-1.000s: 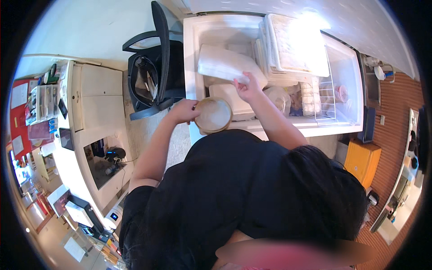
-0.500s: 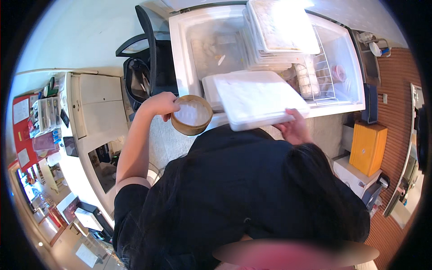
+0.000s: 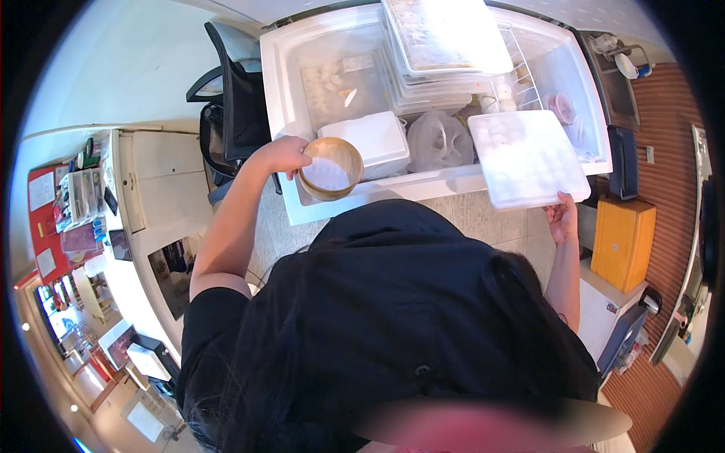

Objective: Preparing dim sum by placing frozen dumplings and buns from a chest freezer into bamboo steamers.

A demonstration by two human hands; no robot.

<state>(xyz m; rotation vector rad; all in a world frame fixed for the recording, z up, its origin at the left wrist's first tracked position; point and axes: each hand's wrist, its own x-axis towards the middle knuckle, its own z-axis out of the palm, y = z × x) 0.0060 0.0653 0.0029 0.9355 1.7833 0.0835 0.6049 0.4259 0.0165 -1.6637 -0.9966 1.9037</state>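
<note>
Bamboo steamer [image 3: 349, 156], round with a pale lining, is located above the front left corner of the open chest freezer [image 3: 277, 87]. Left hand [image 3: 283, 156]: closed on the steamer's left rim. Right hand [image 3: 560, 219]: gripping the near right corner of a flat white container [image 3: 526, 157] with rounded corners. This container overlaps the freezer's front edge in view; whether it touches that edge cannot be determined.

Freezer contents, left to right along the front: a white lidded box [image 3: 366, 140], just beyond the steamer, and a clear plastic bag [image 3: 440, 143]. Behind them stands a stack of flat containers [image 3: 449, 34], with a white wire rack [image 3: 526, 75] to its right. Outside the freezer, a black chair [image 3: 242, 106] stands at left and a yellow-orange box [image 3: 623, 245] at right.
</note>
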